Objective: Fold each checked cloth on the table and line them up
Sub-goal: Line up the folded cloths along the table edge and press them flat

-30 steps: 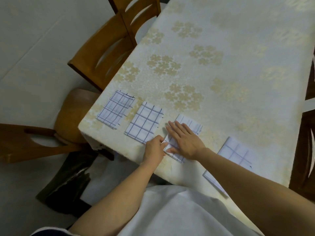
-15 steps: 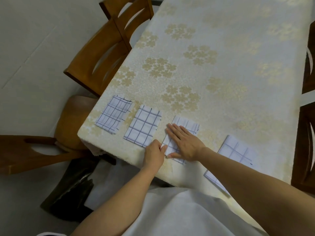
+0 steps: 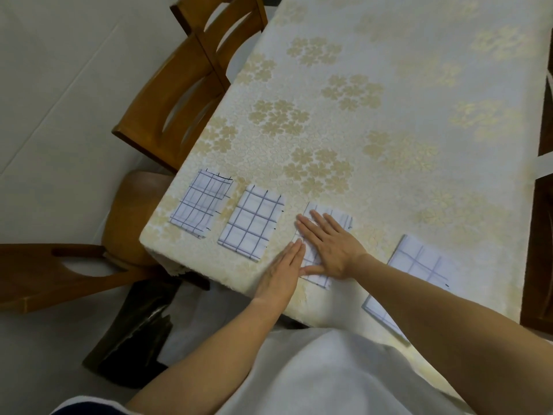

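Head view.

The table (image 3: 389, 163) is covered with a pale floral cover and fills the upper right of the frame. Four checked cloths are laid along its near edge, in the lower half of the frame.

The left cloth (image 3: 200, 203) is folded and lies flat near the table's left corner. The second cloth (image 3: 253, 223) is folded and lies just to its right, apart from it. The third cloth (image 3: 341, 217) is folded and lies at centre frame, largely covered by both hands. The right cloth (image 3: 419, 262) lies well apart, at lower right, and is partly hidden by the right forearm; its fold state cannot be told.

The right hand (image 3: 329, 247) is laid palm down on the third cloth. Its fingers are straight and slightly spread, pointing to the upper left, and the thumb is extended to the lower left across the cloth. Nothing is gripped.

The left hand (image 3: 284, 265) is laid flat at the left edge of the third cloth. Its fingers are straight and held together, with the tips touching that edge just beside the right hand. Nothing is gripped. Both forearms enter from the bottom of the frame.

Two wooden chairs (image 3: 179, 100) stand at upper left, and a third chair (image 3: 59, 271) at lower left. A dark object (image 3: 134, 339) lies on the floor below the table's corner.
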